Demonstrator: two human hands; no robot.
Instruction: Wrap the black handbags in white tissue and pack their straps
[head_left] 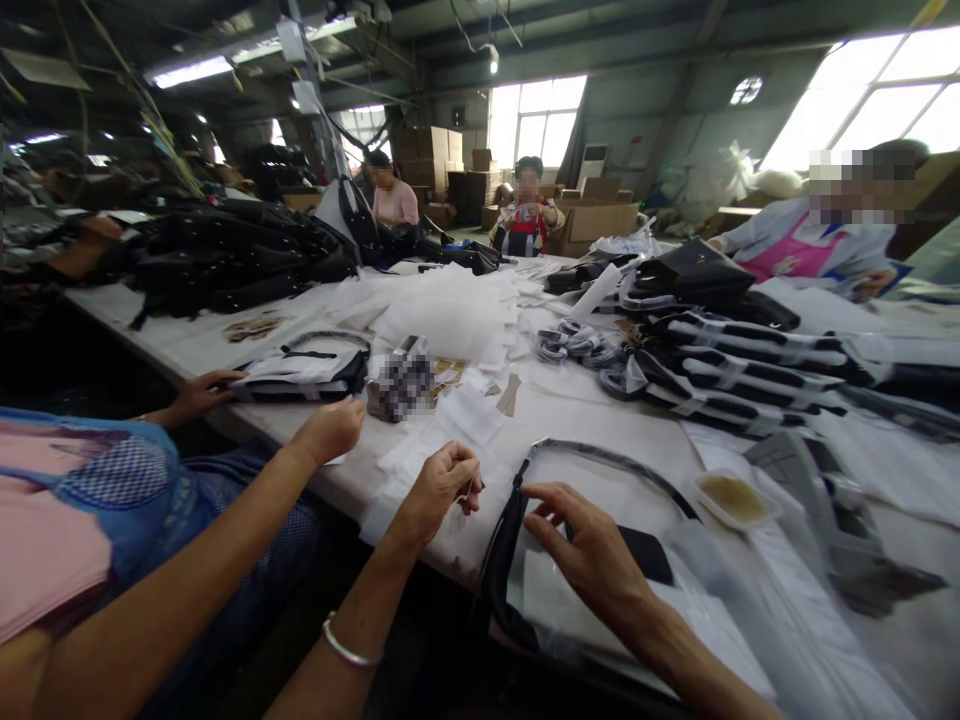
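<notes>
My left hand (444, 488), with a bracelet at the wrist, is raised over the table edge. Its fingers are pinched together, and a thin pale piece shows by the fingertips, too small to name. To its right a black handbag (501, 570) lies at the front of the table, its strap (615, 460) wrapped and arched behind it. White sheets (555, 585) and a dark flat piece (643, 556) are on the bag. My right hand (592, 545) hovers above the bag's left end, thumb and fingers apart, holding nothing that I can see.
A co-worker's hands (330, 430) are close on the left, beside another wrapped bag (300, 375). White sheets (450, 315) are piled mid-table. Wrapped bags (750, 365), a tray of yellowish paste (731, 498) and a grey tape dispenser (817, 490) stand right. Other people work around the table.
</notes>
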